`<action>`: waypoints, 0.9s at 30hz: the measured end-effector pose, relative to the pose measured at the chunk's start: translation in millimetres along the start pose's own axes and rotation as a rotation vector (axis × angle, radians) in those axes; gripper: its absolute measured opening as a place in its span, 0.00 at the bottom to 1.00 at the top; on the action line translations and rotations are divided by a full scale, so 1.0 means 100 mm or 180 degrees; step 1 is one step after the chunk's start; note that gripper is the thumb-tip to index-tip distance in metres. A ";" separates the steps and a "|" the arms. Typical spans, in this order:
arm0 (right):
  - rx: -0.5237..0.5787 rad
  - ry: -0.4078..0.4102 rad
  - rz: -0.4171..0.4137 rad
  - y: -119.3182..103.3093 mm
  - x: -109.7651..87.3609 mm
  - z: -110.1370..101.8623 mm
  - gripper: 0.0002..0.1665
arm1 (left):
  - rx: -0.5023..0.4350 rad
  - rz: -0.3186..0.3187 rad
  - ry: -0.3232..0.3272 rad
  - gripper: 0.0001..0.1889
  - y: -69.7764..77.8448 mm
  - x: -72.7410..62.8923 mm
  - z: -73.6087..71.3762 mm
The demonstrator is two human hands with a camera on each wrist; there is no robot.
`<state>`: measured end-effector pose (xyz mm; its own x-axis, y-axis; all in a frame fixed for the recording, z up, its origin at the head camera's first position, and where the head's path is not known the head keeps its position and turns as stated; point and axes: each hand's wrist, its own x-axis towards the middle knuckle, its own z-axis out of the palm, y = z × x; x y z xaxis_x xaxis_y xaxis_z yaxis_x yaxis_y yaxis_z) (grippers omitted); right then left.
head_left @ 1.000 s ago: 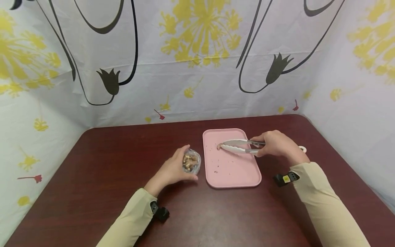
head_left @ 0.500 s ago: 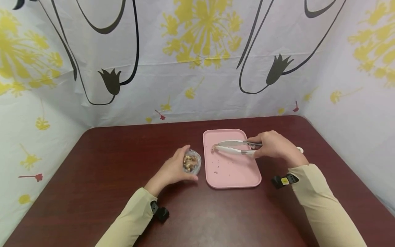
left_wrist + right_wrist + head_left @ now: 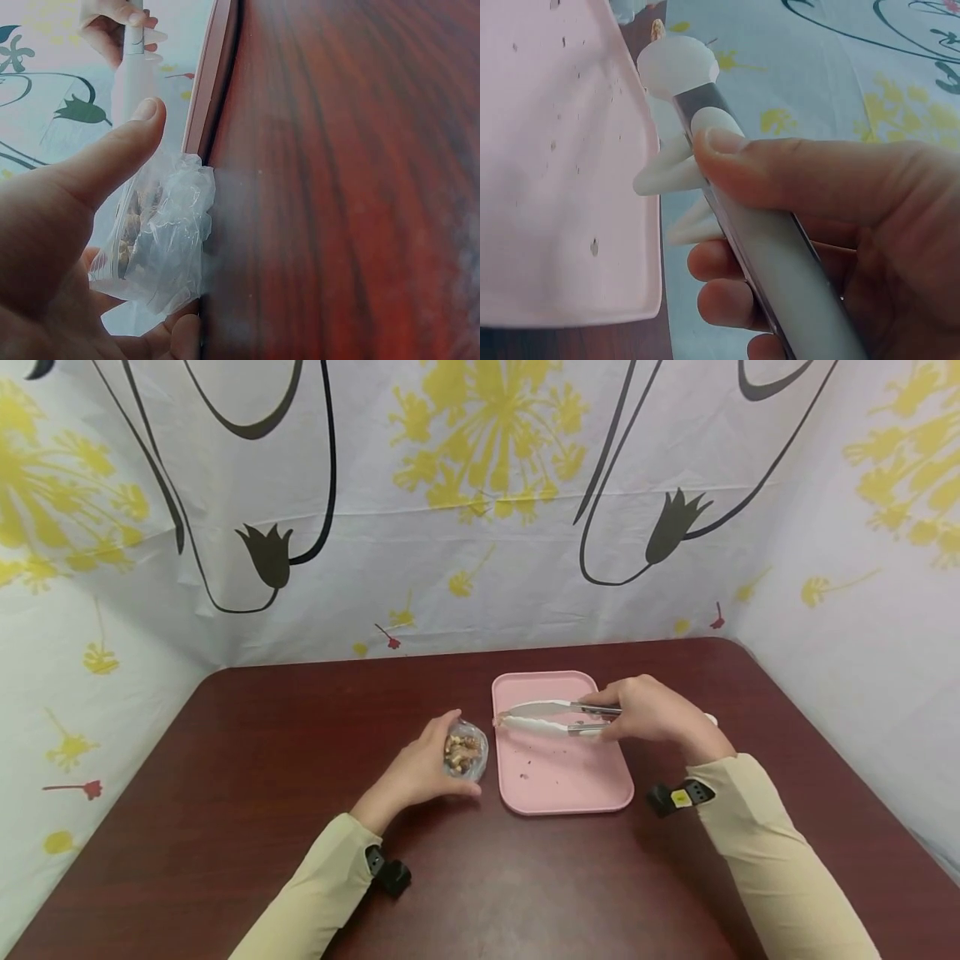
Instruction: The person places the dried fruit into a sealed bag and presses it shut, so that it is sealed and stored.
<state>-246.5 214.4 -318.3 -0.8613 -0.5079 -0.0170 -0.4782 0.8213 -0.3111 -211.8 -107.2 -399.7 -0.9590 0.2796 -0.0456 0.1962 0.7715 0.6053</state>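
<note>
My left hand curves its fingers and thumb round a small, crinkled clear plastic bag on the table. Brown and tan walnut-like pieces show inside it. My right hand grips metal tongs with white tips, held over the pink tray. At the tong tips a small brown nut piece sticks out, near the tray's left rim. The right thumb presses along one tong arm while the other fingers wrap the far side.
Dark crumbs are scattered on the tray, which lies just right of the bag. The dark red wooden table ends at a white patterned cloth behind and at both sides.
My right hand has moved left with the tongs, carrying the nut piece from over the tray's middle to its left rim. The left hand and bag have stayed put.
</note>
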 end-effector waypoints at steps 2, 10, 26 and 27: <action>0.0085 -0.0020 -0.0010 -0.03 0.02 0.00 0.31 | -0.0002 -0.0008 0.0006 0.61 0.00 0.00 0.00; 0.0195 -0.0069 -0.0111 -0.16 0.06 0.02 0.31 | -0.0013 -0.0013 0.0025 0.61 0.01 -0.01 -0.01; 0.0161 -0.0111 -0.0296 -0.40 0.14 0.09 0.32 | -0.0021 0.0045 0.0024 0.61 0.00 -0.01 0.00; 0.0147 -0.0108 -0.0301 -0.41 0.15 0.09 0.32 | -0.0014 0.0042 0.0021 0.61 0.00 -0.01 0.00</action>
<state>-238.2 170.8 -314.3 -0.8059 -0.5918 -0.0176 -0.5479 0.7568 -0.3563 -210.7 -107.7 -399.6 -0.9577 0.2858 -0.0323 0.2078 0.7652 0.6093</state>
